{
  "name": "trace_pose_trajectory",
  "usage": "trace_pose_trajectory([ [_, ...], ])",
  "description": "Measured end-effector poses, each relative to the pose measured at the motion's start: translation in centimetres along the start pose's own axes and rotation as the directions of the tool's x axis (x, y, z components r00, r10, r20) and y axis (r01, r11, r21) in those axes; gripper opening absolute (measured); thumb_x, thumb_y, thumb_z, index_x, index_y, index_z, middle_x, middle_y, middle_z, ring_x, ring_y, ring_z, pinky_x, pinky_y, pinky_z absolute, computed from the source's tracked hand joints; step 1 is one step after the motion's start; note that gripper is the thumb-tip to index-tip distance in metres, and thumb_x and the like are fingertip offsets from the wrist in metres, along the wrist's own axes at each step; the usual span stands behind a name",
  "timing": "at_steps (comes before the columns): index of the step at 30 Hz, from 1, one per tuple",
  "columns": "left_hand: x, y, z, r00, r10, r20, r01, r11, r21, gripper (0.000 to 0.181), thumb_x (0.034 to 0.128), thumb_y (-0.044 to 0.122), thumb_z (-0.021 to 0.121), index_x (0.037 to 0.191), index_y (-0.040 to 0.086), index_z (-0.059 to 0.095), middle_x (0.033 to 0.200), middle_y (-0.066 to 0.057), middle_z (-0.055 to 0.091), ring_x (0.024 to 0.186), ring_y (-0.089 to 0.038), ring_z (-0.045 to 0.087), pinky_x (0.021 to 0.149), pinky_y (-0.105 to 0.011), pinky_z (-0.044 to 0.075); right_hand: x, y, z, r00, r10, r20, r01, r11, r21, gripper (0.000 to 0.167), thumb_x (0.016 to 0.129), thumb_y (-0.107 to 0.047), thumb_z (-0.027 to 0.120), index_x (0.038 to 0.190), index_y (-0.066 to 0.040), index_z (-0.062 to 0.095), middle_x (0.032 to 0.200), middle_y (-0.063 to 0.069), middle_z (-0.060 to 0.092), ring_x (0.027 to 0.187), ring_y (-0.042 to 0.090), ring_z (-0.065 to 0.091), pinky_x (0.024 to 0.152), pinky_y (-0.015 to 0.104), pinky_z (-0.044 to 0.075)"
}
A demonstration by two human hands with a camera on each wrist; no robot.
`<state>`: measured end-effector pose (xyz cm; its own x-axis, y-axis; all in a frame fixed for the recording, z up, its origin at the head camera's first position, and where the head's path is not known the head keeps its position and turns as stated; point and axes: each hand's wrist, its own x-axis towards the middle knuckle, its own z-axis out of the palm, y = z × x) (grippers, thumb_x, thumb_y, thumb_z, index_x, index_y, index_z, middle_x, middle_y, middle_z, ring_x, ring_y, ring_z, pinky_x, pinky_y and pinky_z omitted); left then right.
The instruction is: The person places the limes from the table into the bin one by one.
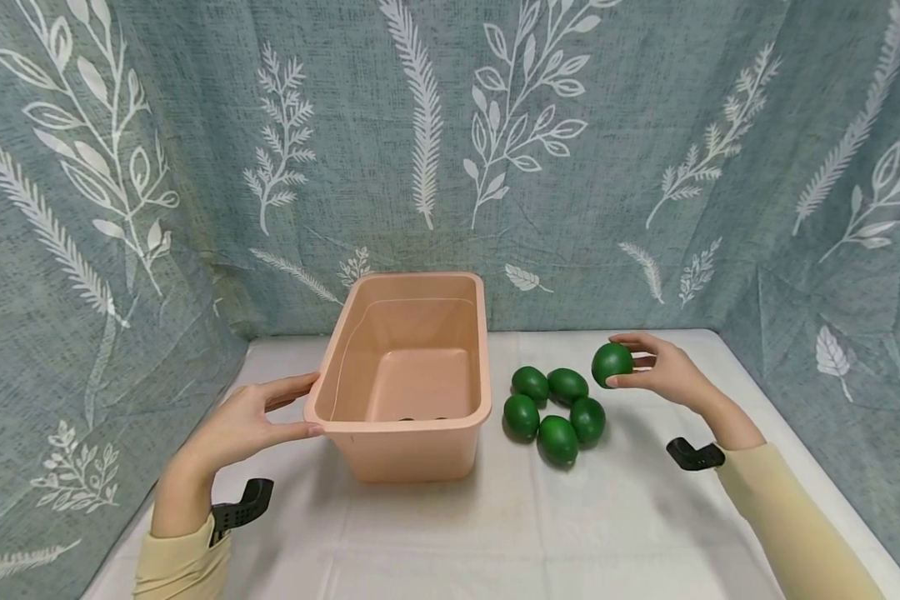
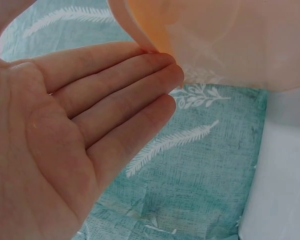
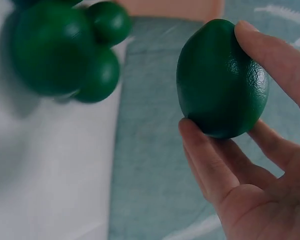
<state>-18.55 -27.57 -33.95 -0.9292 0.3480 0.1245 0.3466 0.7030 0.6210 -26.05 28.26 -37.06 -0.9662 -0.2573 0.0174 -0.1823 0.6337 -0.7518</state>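
My right hand [image 1: 663, 371] pinches a dark green lime [image 1: 612, 365] between thumb and fingers, above the table to the right of the other limes. In the right wrist view that lime [image 3: 222, 80] shows whole, with the fingertips at its ends. Several more limes [image 1: 558, 440] lie in a ring on the white cloth. My left hand [image 1: 251, 421] touches the left rim of a peach-coloured plastic bin [image 1: 401, 427], its fingers straight in the left wrist view [image 2: 90, 115]. Slivers of green [image 1: 407, 419] peek over the bin's near rim; the rest is hidden.
A white cloth [image 1: 435, 542] covers the table. Blue-green curtains [image 1: 345, 125] with white leaf prints stand behind and at both sides. Black wrist mounts [image 1: 696, 454] sit on both forearms.
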Motion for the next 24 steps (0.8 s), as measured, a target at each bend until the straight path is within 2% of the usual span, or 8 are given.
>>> trace_pose_trajectory([
  [6,-0.1,0.3,0.0,1.000,0.012,0.008,-0.012,1.000,-0.016,0.069,0.0819,0.040,0.073,0.140,0.013,0.048,0.140,-0.008,0.052,0.127,-0.037,0.049,0.100,-0.054,0.044,0.5,-2.8,0.2,0.999,-0.029,0.022,0.029,0.999,0.039,0.079,0.075,-0.043,0.078,0.141,-0.018,0.043,0.140,0.015,0.044,0.123,0.036,0.051,0.089,0.043,0.054],
  [11,-0.1,0.4,0.0,1.000,0.014,0.014,-0.014,1.000,-0.020,0.069,0.0817,0.040,0.073,0.140,0.013,0.048,0.140,-0.008,0.051,0.127,-0.036,0.049,0.100,-0.054,0.044,1.2,-4.9,0.5,0.996,-0.082,0.039,0.079,0.993,0.085,0.077,0.075,-0.038,0.080,0.140,-0.018,0.044,0.139,0.014,0.045,0.121,0.035,0.053,0.091,0.040,0.054],
  [24,-0.2,0.3,0.1,1.000,-0.006,0.005,0.006,1.000,-0.003,0.071,0.0809,0.044,0.073,0.140,0.014,0.048,0.140,-0.007,0.052,0.128,-0.035,0.049,0.100,-0.053,0.044,4.1,-10.4,1.1,0.981,-0.186,0.055,0.182,0.980,0.075,0.076,0.073,-0.041,0.081,0.138,-0.022,0.047,0.138,0.008,0.047,0.119,0.029,0.055,0.094,0.038,0.053],
])
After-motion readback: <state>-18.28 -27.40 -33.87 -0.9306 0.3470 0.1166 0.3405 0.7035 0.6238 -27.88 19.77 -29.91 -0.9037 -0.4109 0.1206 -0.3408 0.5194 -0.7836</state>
